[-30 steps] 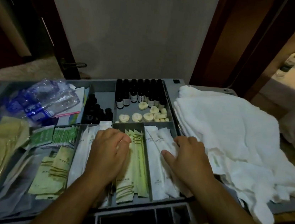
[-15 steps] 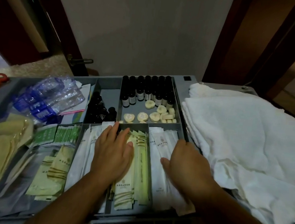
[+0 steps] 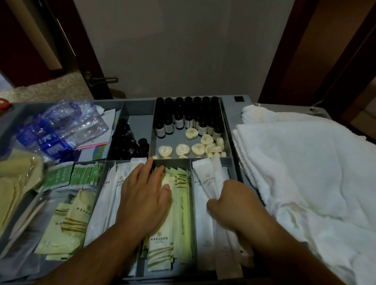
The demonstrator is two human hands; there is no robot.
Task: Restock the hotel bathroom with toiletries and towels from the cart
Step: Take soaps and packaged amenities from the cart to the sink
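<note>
A grey cart tray (image 3: pixel 230 114) of toiletries, seen from above. In the tray's front middle compartment the left hand (image 3: pixel 144 201) lies flat, fingers straight, on green-striped sachets (image 3: pixel 159 250). In its front right compartment the right hand (image 3: pixel 236 207) curls its fingers round white sachets (image 3: pixel 206 175). Dark bottles (image 3: pixel 180 120) stand in the tray's back compartment. Folded white towels (image 3: pixel 307 180) lie just right of the tray.
</note>
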